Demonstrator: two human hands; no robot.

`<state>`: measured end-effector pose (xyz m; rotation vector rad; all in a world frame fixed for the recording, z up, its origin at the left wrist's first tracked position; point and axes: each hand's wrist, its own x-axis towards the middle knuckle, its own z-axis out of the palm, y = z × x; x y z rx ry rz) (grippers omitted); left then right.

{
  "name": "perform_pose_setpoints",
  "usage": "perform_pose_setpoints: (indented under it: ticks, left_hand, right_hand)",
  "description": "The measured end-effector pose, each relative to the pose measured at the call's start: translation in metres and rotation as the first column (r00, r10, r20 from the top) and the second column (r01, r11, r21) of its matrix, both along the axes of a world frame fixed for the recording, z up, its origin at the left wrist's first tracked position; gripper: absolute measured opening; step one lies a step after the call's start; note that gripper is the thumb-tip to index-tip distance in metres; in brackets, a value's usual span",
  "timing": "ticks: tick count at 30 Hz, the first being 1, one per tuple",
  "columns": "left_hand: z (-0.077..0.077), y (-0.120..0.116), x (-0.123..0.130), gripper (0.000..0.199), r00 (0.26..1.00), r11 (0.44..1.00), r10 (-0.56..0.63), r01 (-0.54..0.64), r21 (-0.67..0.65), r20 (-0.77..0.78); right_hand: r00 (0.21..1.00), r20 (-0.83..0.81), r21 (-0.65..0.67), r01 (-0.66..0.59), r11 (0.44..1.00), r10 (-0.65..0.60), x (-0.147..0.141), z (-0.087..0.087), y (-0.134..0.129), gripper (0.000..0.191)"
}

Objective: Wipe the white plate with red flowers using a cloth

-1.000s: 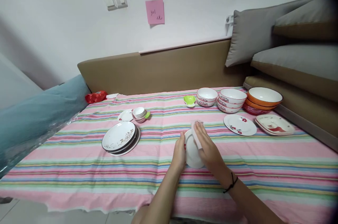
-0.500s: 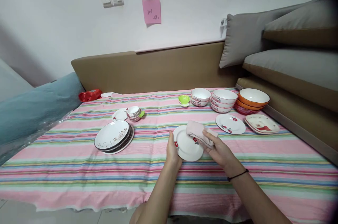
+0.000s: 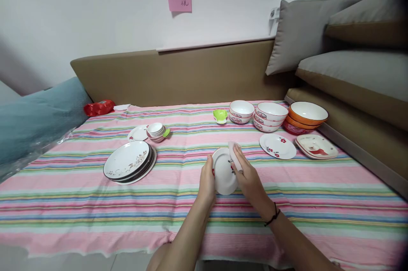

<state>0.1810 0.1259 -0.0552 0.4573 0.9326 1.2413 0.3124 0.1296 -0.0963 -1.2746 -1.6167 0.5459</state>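
A white plate with red flowers (image 3: 224, 175) is held up above the striped cloth, tilted. My left hand (image 3: 207, 180) grips its left edge, fingers hidden behind it. My right hand (image 3: 249, 177) is closed on a folded pale pink cloth (image 3: 234, 158), which presses against the plate's right rim. To the right, another flowered plate (image 3: 277, 146) lies flat beside a stack of squarish plates (image 3: 317, 145). On the left stands a stack of large round plates (image 3: 127, 160), dark-rimmed on top.
Stacked white bowls (image 3: 270, 114), orange bowls (image 3: 307, 113) and a green dish (image 3: 220, 115) stand at the back right. Small bowls (image 3: 155, 129) sit by a flowered plate (image 3: 137, 133). A red package (image 3: 99, 108) lies back left; cushions (image 3: 357, 73) pile up at right.
My right hand has turned and brought the cloth from over the plate's upper face to its right rim. The plate has tilted more edge-on. The view has tipped slightly downward.
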Motion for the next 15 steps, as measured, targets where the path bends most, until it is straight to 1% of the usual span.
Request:
perform_pose_setpoints:
  ticks: [1,3,5,8,11,13,15]
  left_hand:
    - [-0.001,0.0,0.0,0.043,1.0,0.999,-0.008,0.008,0.043,-0.012]
    - [-0.002,-0.001,0.0,0.041,0.999,0.997,-0.037,0.039,0.072,-0.021]
    - [0.001,-0.002,0.002,0.041,0.999,0.998,-0.052,0.051,0.041,0.009]
    - [0.006,-0.003,0.003,0.042,0.99,0.999,0.001,0.004,-0.036,0.142]
    - [0.008,-0.001,-0.002,0.051,0.961,0.992,0.023,0.011,-0.122,0.276]
    - [0.007,0.003,-0.009,0.059,0.949,0.987,0.024,0.027,-0.159,0.313]
    - [0.006,0.007,-0.017,0.059,0.946,0.986,0.028,0.028,-0.167,0.323]
  right_hand:
    - [0.999,0.039,0.035,-0.019,0.999,0.018,-0.005,-0.001,0.0,0.056]
    - [0.991,0.119,0.102,-0.068,0.992,0.056,-0.013,-0.001,-0.001,0.058]
    - [0.97,0.215,0.178,-0.156,0.972,0.117,-0.019,0.002,-0.002,0.06]
    - [0.913,0.343,0.251,-0.315,0.915,0.22,-0.025,0.008,-0.006,0.065]
    - [0.863,0.397,0.242,-0.426,0.872,0.312,-0.026,0.014,-0.012,0.067]
    - [0.823,0.423,0.212,-0.497,0.842,0.379,-0.025,0.017,-0.016,0.07]
    - [0.777,0.457,0.175,-0.556,0.812,0.433,-0.022,0.019,-0.021,0.073]
